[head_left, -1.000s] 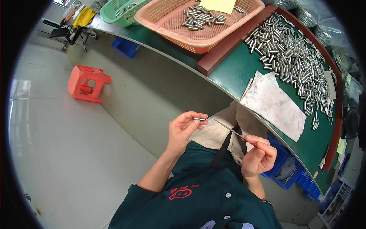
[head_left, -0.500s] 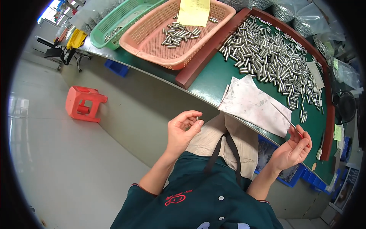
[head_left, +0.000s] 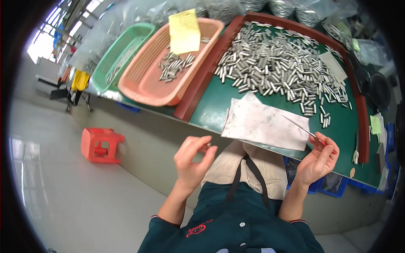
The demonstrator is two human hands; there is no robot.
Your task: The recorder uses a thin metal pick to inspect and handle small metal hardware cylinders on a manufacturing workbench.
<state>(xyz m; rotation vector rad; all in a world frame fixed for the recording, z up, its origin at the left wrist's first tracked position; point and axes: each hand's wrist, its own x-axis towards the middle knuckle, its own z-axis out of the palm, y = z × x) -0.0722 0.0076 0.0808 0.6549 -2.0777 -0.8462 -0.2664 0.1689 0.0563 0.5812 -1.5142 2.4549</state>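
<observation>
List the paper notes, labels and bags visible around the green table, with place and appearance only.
Yellow note: rectangular sheet standing in the pink basket.
White slip: small rectangle lying at the right edge of the metal pins.
Green label: small square beyond the table's right rim.
Clear bags: shiny plastic, along the far edge.

A pale, glossy floor [head_left: 63,185] spreads left – daylight glares from windows [head_left: 42,46] at far left. A red plastic stool [head_left: 101,144] stands near the long green-topped workbench [head_left: 211,105].
</observation>
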